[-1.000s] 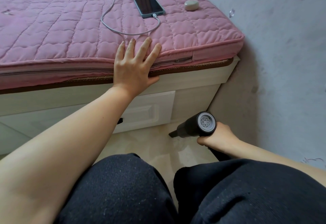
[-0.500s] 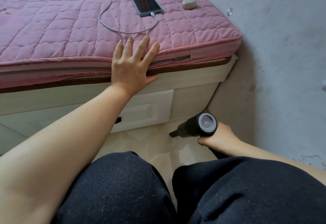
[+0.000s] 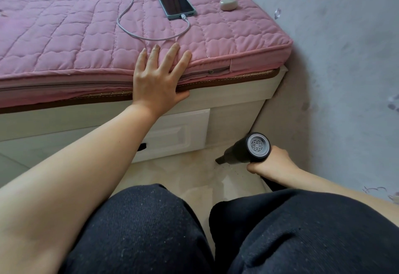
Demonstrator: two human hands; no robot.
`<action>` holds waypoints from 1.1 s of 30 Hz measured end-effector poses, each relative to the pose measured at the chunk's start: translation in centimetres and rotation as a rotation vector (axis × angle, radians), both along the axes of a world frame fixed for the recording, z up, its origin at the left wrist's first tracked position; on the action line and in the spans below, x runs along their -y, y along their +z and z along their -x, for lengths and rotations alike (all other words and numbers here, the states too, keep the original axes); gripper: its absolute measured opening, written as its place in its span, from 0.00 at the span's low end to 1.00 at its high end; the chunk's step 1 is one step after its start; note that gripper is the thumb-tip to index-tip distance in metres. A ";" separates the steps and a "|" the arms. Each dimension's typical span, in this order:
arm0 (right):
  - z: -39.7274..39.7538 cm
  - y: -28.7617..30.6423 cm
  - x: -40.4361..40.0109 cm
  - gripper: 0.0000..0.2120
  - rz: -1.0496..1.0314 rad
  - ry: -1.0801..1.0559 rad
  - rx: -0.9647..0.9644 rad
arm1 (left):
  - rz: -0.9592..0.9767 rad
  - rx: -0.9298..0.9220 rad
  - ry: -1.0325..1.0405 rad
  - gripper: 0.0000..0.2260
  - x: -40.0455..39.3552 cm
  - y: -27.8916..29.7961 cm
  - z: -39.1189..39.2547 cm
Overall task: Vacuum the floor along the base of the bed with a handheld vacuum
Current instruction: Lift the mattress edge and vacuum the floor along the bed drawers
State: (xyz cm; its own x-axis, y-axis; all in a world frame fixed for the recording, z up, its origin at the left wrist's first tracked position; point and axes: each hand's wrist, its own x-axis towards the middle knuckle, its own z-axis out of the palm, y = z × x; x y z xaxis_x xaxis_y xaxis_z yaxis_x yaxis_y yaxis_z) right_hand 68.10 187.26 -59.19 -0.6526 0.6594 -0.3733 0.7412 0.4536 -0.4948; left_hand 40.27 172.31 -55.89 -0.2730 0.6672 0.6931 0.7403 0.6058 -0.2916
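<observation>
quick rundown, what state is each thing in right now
handheld vacuum: gripped, nozzle down at the floor
right hand: holds the vacuum
left hand: flat on the mattress edge
phone: screen dark, cable plugged in
drawer: closed

The left hand (image 3: 158,79) lay flat on the mattress (image 3: 64,42) edge. Beyond its fingertips sat a phone (image 3: 176,5) with its charging cable (image 3: 129,27), an earbud case (image 3: 228,3) to the right. Below and right of it, the right hand (image 3: 271,162) held the handheld vacuum (image 3: 246,151) at the floor (image 3: 172,172) by the bed base (image 3: 233,109), the wall (image 3: 345,79) beside it.
</observation>
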 end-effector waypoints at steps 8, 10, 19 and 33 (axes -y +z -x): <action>-0.7 -0.2 -1.0 0.07 -0.028 -0.035 0.007 | -0.002 0.012 -0.008 0.36 0.0 0.0 0.0; -0.8 -0.3 -1.2 0.06 -0.052 -0.040 0.016 | 0.001 0.014 -0.008 0.36 0.0 -0.1 -0.1; -1.0 -0.1 -1.8 0.06 -0.092 -0.074 0.022 | 0.004 0.022 0.000 0.36 0.0 0.0 -0.1; -2.3 0.5 -2.5 0.07 -0.155 -0.073 0.057 | 0.003 0.017 -0.001 0.37 0.1 0.0 -0.1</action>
